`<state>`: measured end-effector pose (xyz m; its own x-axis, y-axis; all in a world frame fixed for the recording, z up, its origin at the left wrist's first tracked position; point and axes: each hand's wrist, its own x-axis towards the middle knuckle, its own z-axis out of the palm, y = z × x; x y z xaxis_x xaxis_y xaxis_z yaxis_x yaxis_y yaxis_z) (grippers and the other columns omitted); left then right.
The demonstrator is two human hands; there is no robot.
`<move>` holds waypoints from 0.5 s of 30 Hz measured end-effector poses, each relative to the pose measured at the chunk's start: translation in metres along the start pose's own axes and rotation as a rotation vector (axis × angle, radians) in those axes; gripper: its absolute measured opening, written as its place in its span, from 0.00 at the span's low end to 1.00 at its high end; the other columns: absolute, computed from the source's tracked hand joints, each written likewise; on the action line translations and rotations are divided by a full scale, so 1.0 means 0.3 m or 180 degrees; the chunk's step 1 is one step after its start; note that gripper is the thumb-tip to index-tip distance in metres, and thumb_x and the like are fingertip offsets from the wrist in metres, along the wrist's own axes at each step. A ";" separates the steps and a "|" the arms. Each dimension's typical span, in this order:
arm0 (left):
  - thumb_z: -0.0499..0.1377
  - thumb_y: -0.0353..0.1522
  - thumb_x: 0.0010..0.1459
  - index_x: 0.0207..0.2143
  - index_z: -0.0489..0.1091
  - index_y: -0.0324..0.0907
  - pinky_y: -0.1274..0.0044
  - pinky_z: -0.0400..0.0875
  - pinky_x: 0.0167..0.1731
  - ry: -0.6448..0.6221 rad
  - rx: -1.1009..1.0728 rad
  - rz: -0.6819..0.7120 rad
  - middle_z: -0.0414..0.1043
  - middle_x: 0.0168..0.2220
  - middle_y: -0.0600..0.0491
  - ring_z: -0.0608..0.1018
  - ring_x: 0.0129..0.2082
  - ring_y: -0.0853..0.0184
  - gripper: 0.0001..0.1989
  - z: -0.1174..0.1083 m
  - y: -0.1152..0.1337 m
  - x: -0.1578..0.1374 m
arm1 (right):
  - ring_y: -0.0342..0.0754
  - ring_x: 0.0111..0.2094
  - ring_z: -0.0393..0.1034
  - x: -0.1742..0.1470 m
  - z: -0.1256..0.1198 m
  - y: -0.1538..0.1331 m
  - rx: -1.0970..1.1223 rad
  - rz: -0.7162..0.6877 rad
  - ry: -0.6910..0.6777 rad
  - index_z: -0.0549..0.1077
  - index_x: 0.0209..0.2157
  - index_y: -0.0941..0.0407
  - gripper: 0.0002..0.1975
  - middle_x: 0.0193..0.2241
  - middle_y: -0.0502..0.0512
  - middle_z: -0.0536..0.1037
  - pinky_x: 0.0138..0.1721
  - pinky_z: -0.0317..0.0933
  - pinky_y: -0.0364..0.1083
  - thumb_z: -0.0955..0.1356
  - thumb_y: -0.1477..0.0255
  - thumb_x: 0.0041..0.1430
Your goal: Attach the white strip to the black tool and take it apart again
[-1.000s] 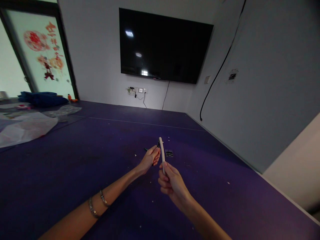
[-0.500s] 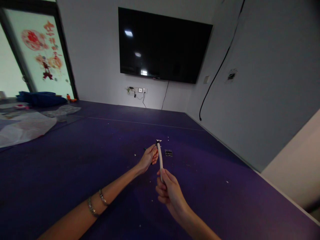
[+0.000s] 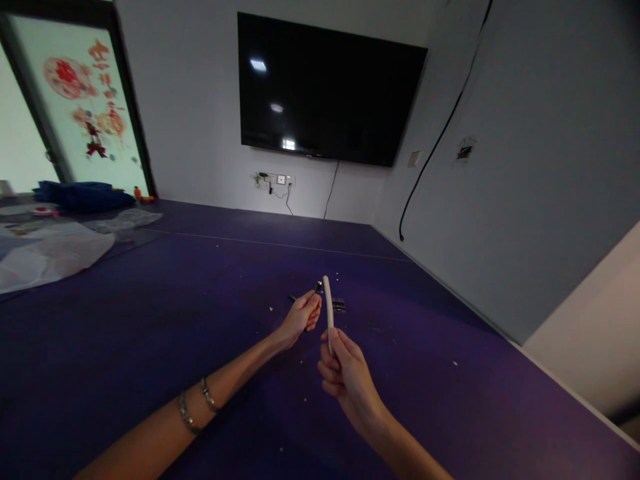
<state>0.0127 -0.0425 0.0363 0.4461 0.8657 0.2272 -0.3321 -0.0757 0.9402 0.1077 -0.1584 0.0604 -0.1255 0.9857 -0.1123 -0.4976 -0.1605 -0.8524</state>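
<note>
In the middle of the head view, my left hand (image 3: 303, 313) is closed around a slim dark tool with a shiny metal head (image 3: 319, 287). Most of this tool is hidden by my fingers. My right hand (image 3: 345, 367), nearer to me, pinches the lower end of a slightly curved white rod (image 3: 329, 303). The rod points up and away, its upper end free beside the metal head with a small gap between them. Just right of the rod, a small dark rectangular piece (image 3: 339, 305) lies on the purple floor (image 3: 240, 400).
White scraps (image 3: 271, 309) dot the floor. Clear plastic sheeting (image 3: 60, 257) and a dark blue cloth heap (image 3: 83, 197) lie at the left. A black cable (image 3: 425, 160) hangs down the right wall. The television (image 3: 330, 93) is on the far wall above sockets (image 3: 281, 180).
The rod, whose end was at the metal head, has come away to the right with my right hand. The metal head has turned and now looks narrower.
</note>
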 end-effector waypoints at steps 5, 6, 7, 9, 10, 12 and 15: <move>0.53 0.45 0.55 0.25 0.55 0.41 0.85 0.47 0.11 -0.0066 -0.0003 -0.0055 0.47 0.16 0.64 0.50 0.12 0.80 0.17 0.006 0.010 -0.002 | 0.32 0.14 0.36 0.007 -0.011 0.000 0.0032 -0.0056 0.0032 0.62 0.30 0.55 0.20 0.14 0.38 0.51 0.13 0.28 0.36 0.69 0.55 0.45; 0.53 0.45 0.55 0.25 0.55 0.41 0.85 0.46 0.11 -0.0057 -0.0035 -0.0061 0.47 0.16 0.64 0.50 0.12 0.80 0.17 0.005 0.012 -0.001 | 0.32 0.14 0.36 0.003 -0.012 0.010 0.0027 -0.0006 0.0041 0.62 0.31 0.55 0.20 0.14 0.38 0.51 0.13 0.28 0.36 0.69 0.55 0.45; 0.53 0.45 0.55 0.26 0.55 0.41 0.85 0.46 0.11 -0.0042 -0.0064 -0.0061 0.47 0.16 0.64 0.50 0.12 0.80 0.17 0.003 0.014 0.000 | 0.32 0.13 0.36 -0.001 -0.012 0.018 0.0020 0.0058 0.0046 0.62 0.31 0.55 0.20 0.14 0.38 0.50 0.13 0.29 0.36 0.68 0.55 0.46; 0.53 0.45 0.55 0.26 0.55 0.42 0.85 0.45 0.10 0.0002 -0.0092 -0.0061 0.47 0.16 0.64 0.49 0.12 0.79 0.17 -0.001 0.012 0.002 | 0.33 0.13 0.37 -0.007 -0.009 0.026 0.0016 0.0148 0.0053 0.62 0.31 0.55 0.20 0.13 0.38 0.50 0.13 0.29 0.36 0.68 0.54 0.46; 0.53 0.44 0.55 0.26 0.55 0.42 0.85 0.45 0.10 0.0009 -0.0083 -0.0064 0.47 0.16 0.64 0.49 0.12 0.80 0.17 -0.002 0.009 0.002 | 0.33 0.13 0.37 -0.007 -0.007 0.024 0.0023 0.0141 0.0048 0.62 0.31 0.55 0.20 0.13 0.38 0.50 0.13 0.29 0.36 0.68 0.54 0.46; 0.53 0.44 0.55 0.25 0.55 0.41 0.85 0.46 0.11 -0.0005 -0.0039 -0.0065 0.47 0.16 0.64 0.50 0.12 0.79 0.17 -0.001 0.003 0.000 | 0.33 0.13 0.36 0.000 -0.003 0.013 0.0061 0.0009 0.0043 0.62 0.31 0.55 0.19 0.14 0.38 0.50 0.13 0.29 0.37 0.68 0.55 0.46; 0.53 0.45 0.55 0.25 0.55 0.41 0.86 0.47 0.11 -0.0034 -0.0001 -0.0074 0.48 0.16 0.64 0.51 0.12 0.80 0.17 0.002 0.006 -0.002 | 0.33 0.13 0.35 0.009 0.000 0.007 0.0111 -0.0100 0.0035 0.62 0.31 0.55 0.19 0.14 0.38 0.50 0.13 0.28 0.37 0.68 0.55 0.46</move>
<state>0.0123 -0.0436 0.0381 0.4626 0.8618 0.2081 -0.3217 -0.0555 0.9452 0.1064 -0.1562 0.0583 -0.1000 0.9908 -0.0916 -0.5309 -0.1309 -0.8373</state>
